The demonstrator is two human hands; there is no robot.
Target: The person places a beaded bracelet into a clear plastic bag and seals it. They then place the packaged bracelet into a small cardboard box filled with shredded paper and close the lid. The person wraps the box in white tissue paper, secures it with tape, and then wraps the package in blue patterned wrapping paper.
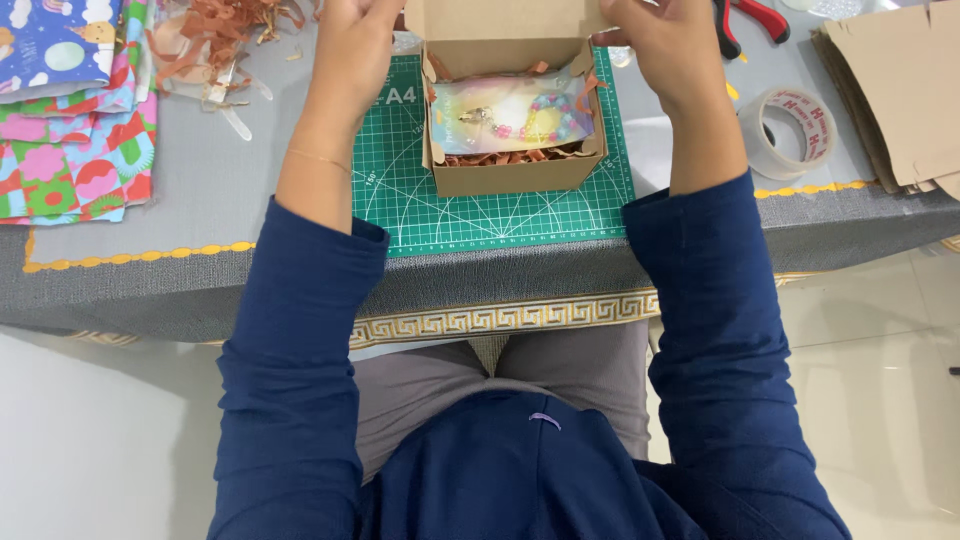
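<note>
Gripping the lid flap (500, 18) at upper centre, left hand (352, 45) and right hand (665, 45) keep the box (510, 175) open, showing its packet (510, 115).

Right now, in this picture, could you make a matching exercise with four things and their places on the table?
Things:
1. cardboard box
2. tape roll
3. patterned paper sheets
4. red-handled pliers

Places:
A. left edge of the table
B. on the green cutting mat
C. far edge, beyond the right hand
D. right of the mat, beside flat cardboard

Pairs: 1-B, 2-D, 3-A, 4-C
</note>
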